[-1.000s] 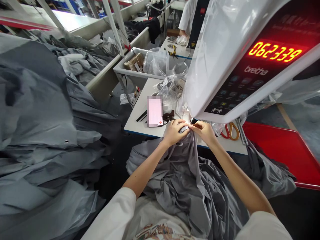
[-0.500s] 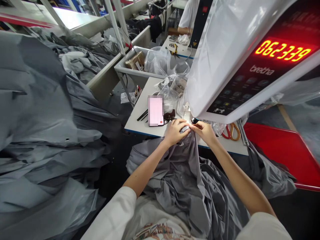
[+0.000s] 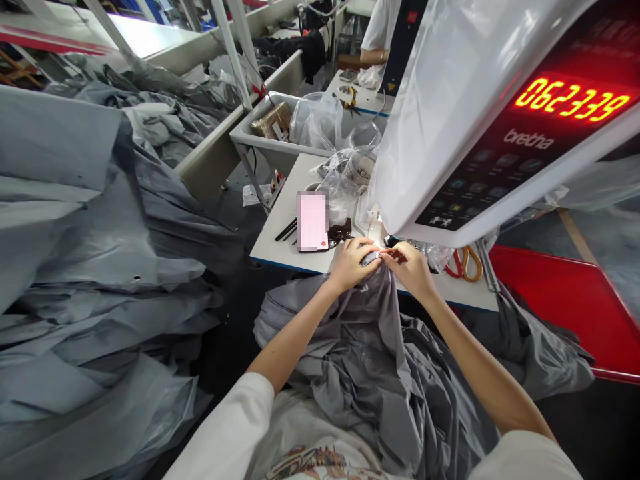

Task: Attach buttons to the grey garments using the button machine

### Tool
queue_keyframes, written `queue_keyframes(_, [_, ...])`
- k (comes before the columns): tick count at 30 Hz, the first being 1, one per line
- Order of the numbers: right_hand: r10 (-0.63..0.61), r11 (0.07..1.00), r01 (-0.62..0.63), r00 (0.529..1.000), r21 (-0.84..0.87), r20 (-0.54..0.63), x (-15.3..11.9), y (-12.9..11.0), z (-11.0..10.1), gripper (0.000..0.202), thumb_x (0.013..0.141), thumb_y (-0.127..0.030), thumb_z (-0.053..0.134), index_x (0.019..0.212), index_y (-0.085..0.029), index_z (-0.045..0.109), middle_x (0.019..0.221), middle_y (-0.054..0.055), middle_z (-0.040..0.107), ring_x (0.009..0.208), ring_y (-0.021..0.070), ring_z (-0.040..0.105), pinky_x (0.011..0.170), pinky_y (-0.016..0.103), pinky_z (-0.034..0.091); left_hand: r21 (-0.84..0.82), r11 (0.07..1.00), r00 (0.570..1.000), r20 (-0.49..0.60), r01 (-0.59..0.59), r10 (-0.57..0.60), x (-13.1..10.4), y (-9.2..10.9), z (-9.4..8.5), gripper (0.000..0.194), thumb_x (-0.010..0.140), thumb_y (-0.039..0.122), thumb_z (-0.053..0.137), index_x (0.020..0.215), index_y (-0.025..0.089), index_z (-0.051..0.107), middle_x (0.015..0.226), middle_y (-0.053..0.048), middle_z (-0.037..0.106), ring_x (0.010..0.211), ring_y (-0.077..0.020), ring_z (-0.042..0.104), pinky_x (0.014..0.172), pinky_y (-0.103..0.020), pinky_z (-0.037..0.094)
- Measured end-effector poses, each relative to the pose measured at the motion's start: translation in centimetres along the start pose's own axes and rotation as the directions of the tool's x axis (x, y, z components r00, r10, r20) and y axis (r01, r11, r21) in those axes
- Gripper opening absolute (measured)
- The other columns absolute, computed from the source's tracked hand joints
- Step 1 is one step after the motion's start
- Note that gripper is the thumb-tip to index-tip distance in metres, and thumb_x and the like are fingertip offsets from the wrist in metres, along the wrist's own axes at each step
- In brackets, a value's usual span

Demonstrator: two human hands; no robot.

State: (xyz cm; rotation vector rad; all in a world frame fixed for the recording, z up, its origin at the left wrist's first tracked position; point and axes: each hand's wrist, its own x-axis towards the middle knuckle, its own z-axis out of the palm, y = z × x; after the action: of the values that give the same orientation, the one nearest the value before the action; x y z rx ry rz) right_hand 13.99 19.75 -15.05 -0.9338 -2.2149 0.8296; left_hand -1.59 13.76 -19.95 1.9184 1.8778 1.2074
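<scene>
Grey fabric (image 3: 350, 353) lies bunched across my lap, and its upper edge rises to the table edge. My left hand (image 3: 353, 263) is closed on that edge, thumb below and fingers on top. Close beside it, my right hand (image 3: 407, 267) pinches the same edge with thumb and fingertips. A small shiny spot shows between the two hands, too small to name. Both hands are right under the head of a white machine (image 3: 450, 133) with a red digital display (image 3: 570, 100).
On the white table (image 3: 280, 233) are a phone (image 3: 313, 223), dark sticks (image 3: 286, 230), plastic bags (image 3: 340, 187) and orange-handled scissors (image 3: 471, 263). A red panel (image 3: 565, 300) is at right. Grey fabric heaps (image 3: 100, 280) fill the left. Another person's arm (image 3: 373, 57) shows behind.
The view has shifted very slightly. Both hands stay at the fabric edge, with the right fingertips moved only a little. The display number is the same.
</scene>
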Motion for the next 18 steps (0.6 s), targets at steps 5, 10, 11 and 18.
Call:
queue_keyframes(5, [-0.065,0.994,0.062,0.997,-0.085,-0.035,0.03,-0.14,0.19,0.024,0.087,-0.04,0.054,0.079,-0.019,0.063,0.079,0.005,0.061,0.069,0.0177,0.056,0.064,0.031,0.045,0.001,1.0,1.0,-0.006,0.001,0.0,-0.03,-0.01,-0.01,0.023,0.084,0.036,0.062,0.105,0.027,0.065,0.115,0.0,0.061,0.108,-0.0178,0.052,0.096,-0.031,0.041])
queue_keyframes(10, [-0.216,0.938,0.202,0.976,-0.281,-0.017,-0.1,0.06,0.39,0.021,0.089,-0.034,0.052,0.093,-0.021,0.068,0.089,0.008,0.06,0.085,0.0225,0.057,0.077,0.036,0.047,-0.001,1.0,1.0,0.0,0.0,0.0,-0.06,0.0,-0.07,0.024,0.083,0.029,0.062,0.107,0.026,0.065,0.116,0.0,0.061,0.109,-0.018,0.051,0.098,-0.031,0.04])
queue_keyframes(11, [-0.237,0.925,0.225,0.972,-0.307,-0.001,-0.1,0.17,0.42,0.021,0.089,-0.033,0.052,0.095,-0.022,0.069,0.091,0.008,0.06,0.088,0.0231,0.057,0.079,0.037,0.047,0.003,1.0,1.0,0.002,0.002,-0.002,-0.06,0.0,-0.07,0.024,0.083,0.028,0.062,0.106,0.026,0.064,0.117,0.0,0.061,0.109,-0.0182,0.051,0.098,-0.031,0.04])
queue_keyframes(18, [-0.28,0.872,0.279,0.958,-0.403,0.058,0.34,0.33,0.09,0.02,0.089,-0.029,0.053,0.091,-0.025,0.073,0.08,0.007,0.058,0.079,0.0211,0.055,0.072,0.033,0.046,0.005,1.0,1.0,0.017,0.018,-0.018,-0.03,0.18,-0.26,0.024,0.081,0.027,0.062,0.105,0.025,0.065,0.117,0.0,0.06,0.11,-0.0187,0.051,0.099,-0.031,0.04])
